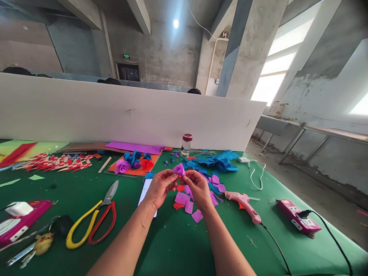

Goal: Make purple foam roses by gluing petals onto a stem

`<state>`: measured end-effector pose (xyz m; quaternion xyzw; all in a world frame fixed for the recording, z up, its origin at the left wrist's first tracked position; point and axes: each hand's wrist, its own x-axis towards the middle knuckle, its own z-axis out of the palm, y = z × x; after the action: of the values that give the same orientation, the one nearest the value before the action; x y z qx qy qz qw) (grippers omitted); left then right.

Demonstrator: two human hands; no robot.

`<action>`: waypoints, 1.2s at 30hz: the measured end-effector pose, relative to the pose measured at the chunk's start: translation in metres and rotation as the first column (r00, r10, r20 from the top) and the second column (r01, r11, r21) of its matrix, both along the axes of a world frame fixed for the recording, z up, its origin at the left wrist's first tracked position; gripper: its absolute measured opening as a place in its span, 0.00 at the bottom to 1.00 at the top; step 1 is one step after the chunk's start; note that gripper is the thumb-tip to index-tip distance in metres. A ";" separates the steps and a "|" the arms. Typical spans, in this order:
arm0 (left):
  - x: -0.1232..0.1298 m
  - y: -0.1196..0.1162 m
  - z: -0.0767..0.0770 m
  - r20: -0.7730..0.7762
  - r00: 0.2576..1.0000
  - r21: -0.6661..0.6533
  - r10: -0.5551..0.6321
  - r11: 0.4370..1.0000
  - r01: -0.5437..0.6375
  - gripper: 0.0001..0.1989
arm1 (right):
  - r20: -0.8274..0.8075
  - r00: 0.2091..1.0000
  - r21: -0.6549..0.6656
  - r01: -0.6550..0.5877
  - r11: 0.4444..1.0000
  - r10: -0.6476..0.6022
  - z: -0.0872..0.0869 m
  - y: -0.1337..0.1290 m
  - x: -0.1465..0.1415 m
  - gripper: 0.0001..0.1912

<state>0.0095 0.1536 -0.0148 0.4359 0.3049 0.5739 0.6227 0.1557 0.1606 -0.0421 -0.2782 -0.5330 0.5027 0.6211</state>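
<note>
A small purple paper flower piece (179, 169) is pinched between both hands above the green table. My left hand (163, 186) holds its left side, fingers closed. Closed on the right side of the same piece is my right hand (197, 188). Below and beside the hands lie loose purple petals (182, 198) and some red ones. A phone (146, 188) is partly hidden behind my left wrist. The pink glue gun (244, 203) rests to the right of my right hand. Finished-looking paper flowers (122, 166) sit on an orange sheet at the back left.
Scissors (108, 197) with yellow and red handles lie left. Blue crepe paper (221, 161) and a red-capped jar (186, 145) stand near the white partition (115, 115). A magenta power strip (297, 218) lies right; keys (27, 253) and another strip (37, 216) are left.
</note>
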 end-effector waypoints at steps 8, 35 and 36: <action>0.001 -0.001 0.000 0.021 1.000 -0.058 -0.018 0.998 0.019 0.08 | 0.080 0.990 0.092 0.111 0.989 -0.119 -0.002 0.004 -0.001 0.09; -0.008 -0.002 0.007 -0.021 1.000 0.043 0.016 0.999 -0.015 0.09 | -0.160 0.965 -0.033 -0.215 0.976 0.207 -0.004 0.004 0.016 0.11; -0.007 -0.004 0.007 -0.023 1.000 0.071 0.017 0.997 -0.015 0.09 | -0.185 0.958 -0.059 -0.235 0.970 0.221 -0.005 0.005 0.015 0.11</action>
<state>0.0028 0.1498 -0.0075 0.4621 0.2952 0.5840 0.5986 0.1709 0.1655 -0.0475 -0.1941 -0.4835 0.6148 0.5921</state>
